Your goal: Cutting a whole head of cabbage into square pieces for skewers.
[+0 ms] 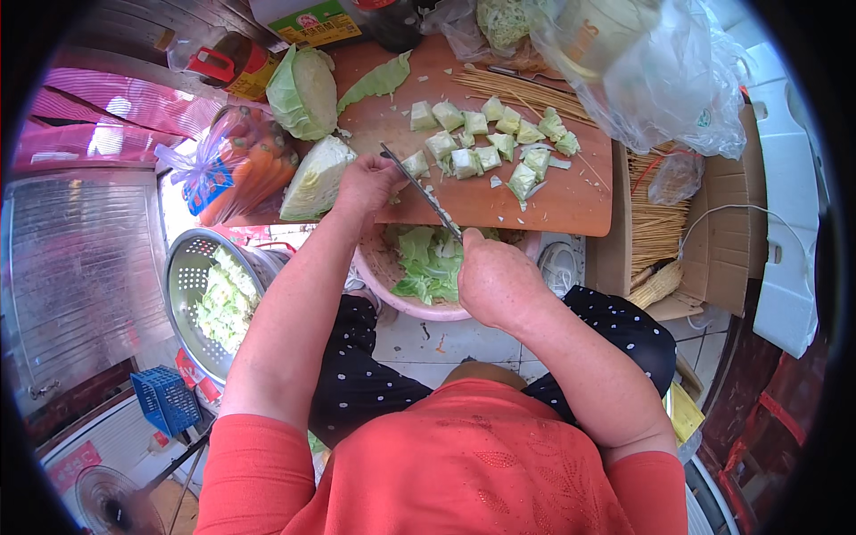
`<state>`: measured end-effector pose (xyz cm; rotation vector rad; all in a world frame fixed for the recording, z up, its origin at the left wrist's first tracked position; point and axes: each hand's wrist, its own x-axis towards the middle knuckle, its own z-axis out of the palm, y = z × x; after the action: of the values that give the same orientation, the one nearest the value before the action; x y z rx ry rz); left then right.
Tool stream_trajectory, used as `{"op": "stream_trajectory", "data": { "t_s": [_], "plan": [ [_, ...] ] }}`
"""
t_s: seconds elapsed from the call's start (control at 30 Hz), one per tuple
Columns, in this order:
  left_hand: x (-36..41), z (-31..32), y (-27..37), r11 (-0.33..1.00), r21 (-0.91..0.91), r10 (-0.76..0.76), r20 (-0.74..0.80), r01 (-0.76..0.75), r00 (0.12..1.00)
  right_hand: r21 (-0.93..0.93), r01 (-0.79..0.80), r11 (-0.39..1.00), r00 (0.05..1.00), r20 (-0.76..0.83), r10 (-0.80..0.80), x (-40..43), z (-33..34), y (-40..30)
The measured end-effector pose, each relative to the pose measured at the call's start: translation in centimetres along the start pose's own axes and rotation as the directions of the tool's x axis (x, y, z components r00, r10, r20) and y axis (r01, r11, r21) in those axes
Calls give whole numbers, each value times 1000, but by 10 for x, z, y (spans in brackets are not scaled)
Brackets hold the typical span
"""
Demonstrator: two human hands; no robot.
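Observation:
My right hand [495, 277] grips the handle of a kitchen knife [426, 194], whose blade points up and left over the front of the wooden board [568, 210]. By the blade's far end is my left hand [371, 184], fingers bent; whether it holds a piece is hidden. A cut wedge of cabbage [317, 177] lies just left of that hand, with a larger cabbage piece [303, 92] behind it. Cabbage chunks [466, 162] are spread over the board right of the knife, beside a bundle of thin wooden skewers [525, 93]. Cabbage leaves [428, 267] fill part of the pink basin below.
A metal colander [180, 287] with chopped cabbage stands at left, below bagged carrots [251, 164]. Bottles [227, 63] line the back left. Plastic bags [669, 80] hang over the back right. A cardboard box [725, 227] of skewers stands right of the board; the pink basin [381, 294] sits below.

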<state>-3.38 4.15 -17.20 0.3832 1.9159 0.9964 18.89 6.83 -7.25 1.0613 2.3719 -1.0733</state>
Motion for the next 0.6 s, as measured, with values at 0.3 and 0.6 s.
{"op": "stream_trajectory", "data": {
  "t_s": [0.3, 0.6],
  "plan": [
    [4, -2, 2, 999, 32, -41, 2, 41, 999, -34, -2, 999, 999, 43, 4, 9, -11, -6],
    [5, -4, 7, 995, 75, -61, 30, 59, 998, -38, -17, 999, 999, 42, 19, 25, -13, -9]
  ]
}}
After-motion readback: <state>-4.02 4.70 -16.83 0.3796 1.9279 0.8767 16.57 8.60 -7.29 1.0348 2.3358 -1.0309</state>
